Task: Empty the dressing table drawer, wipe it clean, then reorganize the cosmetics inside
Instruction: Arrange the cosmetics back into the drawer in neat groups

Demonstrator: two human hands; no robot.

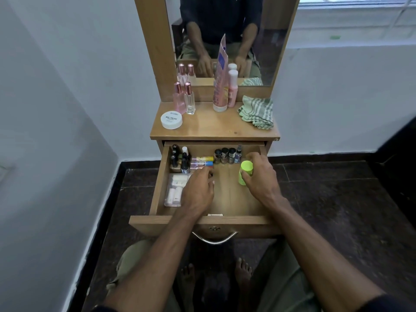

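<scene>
Drawer (157,192) stands pulled fully out below the bench (213,128). Right hand (262,176) reaches in palm-down, fingers clamped around an upright lime-green bottle (245,172) at the drawer's right side. Left hand (198,190) extends forward over the drawer's middle, fingers loosely apart, tips at the lying tubes (202,161). Striped cloth (256,112) rests on the bench.

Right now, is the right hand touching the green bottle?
Touching. The head view shows the right hand wrapped around the green bottle inside the drawer.
</scene>
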